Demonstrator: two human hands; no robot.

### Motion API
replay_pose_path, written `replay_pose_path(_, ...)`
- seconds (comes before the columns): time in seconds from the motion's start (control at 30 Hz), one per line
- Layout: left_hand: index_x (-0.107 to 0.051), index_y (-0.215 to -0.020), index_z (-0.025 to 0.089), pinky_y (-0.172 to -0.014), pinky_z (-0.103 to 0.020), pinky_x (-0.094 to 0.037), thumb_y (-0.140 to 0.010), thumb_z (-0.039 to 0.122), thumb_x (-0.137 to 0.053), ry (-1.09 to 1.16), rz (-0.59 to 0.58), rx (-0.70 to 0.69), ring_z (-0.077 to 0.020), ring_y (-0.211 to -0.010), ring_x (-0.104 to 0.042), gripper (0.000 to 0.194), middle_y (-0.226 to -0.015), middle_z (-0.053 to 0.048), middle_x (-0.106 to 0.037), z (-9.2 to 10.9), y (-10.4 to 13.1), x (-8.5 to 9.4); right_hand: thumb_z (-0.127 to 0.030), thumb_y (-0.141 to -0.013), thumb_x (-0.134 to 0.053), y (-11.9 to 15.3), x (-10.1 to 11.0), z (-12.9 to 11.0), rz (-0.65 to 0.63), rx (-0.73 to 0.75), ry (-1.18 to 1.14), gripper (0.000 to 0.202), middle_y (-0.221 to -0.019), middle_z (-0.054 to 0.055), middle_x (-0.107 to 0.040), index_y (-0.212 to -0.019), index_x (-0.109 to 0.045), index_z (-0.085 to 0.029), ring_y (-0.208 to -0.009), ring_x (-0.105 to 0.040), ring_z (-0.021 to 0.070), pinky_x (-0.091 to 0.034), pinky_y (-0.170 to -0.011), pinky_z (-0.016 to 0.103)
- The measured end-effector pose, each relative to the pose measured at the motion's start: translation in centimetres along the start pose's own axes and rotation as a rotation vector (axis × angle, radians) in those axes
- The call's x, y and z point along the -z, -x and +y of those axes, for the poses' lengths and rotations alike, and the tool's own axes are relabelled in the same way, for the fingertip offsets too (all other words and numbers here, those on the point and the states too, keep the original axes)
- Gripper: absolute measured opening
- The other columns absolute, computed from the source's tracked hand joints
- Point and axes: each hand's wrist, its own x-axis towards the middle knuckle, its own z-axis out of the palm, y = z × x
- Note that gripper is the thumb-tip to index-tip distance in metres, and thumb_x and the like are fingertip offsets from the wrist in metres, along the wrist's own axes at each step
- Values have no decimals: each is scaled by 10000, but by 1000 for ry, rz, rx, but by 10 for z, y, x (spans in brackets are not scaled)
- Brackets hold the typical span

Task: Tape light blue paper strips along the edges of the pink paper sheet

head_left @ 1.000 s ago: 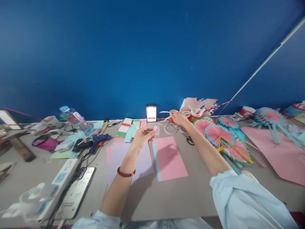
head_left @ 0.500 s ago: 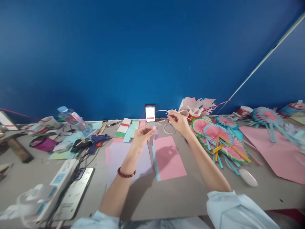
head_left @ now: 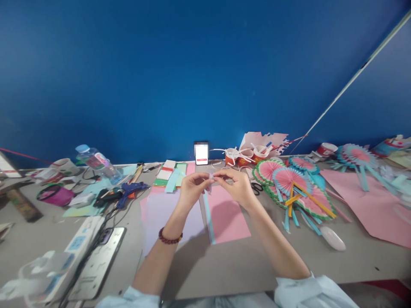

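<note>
Above the middle of the desk, my left hand (head_left: pixel 193 188) pinches a small pale purple paper strip (head_left: pixel 210 187) between thumb and fingers. My right hand (head_left: pixel 236 184) meets it fingertip to fingertip, its thumb and index finger closed at the strip's top. Fingers hide much of the strip, and I cannot see whether anything else is in the right pinch. Under the hands lie a pale purple sheet (head_left: pixel 173 218) and a pink sheet (head_left: pixel 229 218) with a light blue strip (head_left: pixel 209 220) along its left edge.
A phone (head_left: pixel 201 153) with a lit screen leans on the blue wall. Paper fans (head_left: pixel 292 184) and black-handled scissors (head_left: pixel 257 188) lie right, cups (head_left: pixel 245 157) behind. At left are a bottle (head_left: pixel 101 162), a blue glue gun (head_left: pixel 130 192), a power strip (head_left: pixel 75 250) and another phone (head_left: pixel 98 265).
My right hand has moved left and down from near the cups, and its fingertips now meet my left hand at the purple strip. My left hand has barely moved.
</note>
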Motion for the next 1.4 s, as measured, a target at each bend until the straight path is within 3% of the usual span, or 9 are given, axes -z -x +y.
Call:
replay_pose_path(0.13,-685,-741,145,-441,-219,-442,-615,361,-775,-2,-5,-5,-110,-466,-566,266,-553,-2,-627,2,2,-1,-245,-826,-602,1,-1,0,28,84,59,108,-835,25,-708,-875,-696,-224,-712,-635,159,-502,-684,280)
replay_pose_path(0.33,-703,-685,156,-428,-207,-406,-765,405,-642,-79,-40,-55,-99,-462,-531,268,-522,-7,-603,8,5,-2,-191,-840,-577,2,-2,4,65,149,143,106,-869,20,-697,-869,-675,-223,-788,-625,163,-489,-721,282)
replay_pose_path(0.53,-714,-743,155,-421,-219,-416,-715,405,-690,-30,-1,-27,-96,-435,-515,252,-567,-13,-633,3,4,-6,-168,-848,-558,4,-1,7,65,187,244,125,-921,29,-688,-885,-660,-230,-910,-612,188,-469,-819,312)
replay_pose_path(0.9,-651,-701,151,-433,-214,-414,-679,396,-712,46,5,-6,-82,-421,-506,253,-589,-5,-624,2,3,-7,-191,-854,-561,7,-4,4,23,135,193,102,-817,18,-684,-864,-659,-218,-724,-610,161,-471,-700,282)
replay_pose_path(1.03,-659,-676,155,-443,-210,-379,-663,369,-715,35,37,-8,-83,-432,-478,222,-493,23,-553,0,2,-8,-195,-865,-545,7,-4,7,-4,143,211,113,-851,27,-686,-877,-654,-222,-756,-610,173,-473,-720,295)
replay_pose_path(1.4,-677,-638,163,-522,-241,-375,-649,323,-694,-49,63,-16,-119,-550,-511,161,-592,-13,-611,-9,0,-7,-199,-876,-517,6,-3,11,-76,174,347,88,-989,57,-652,-900,-597,-224,-967,-588,209,-465,-807,327)
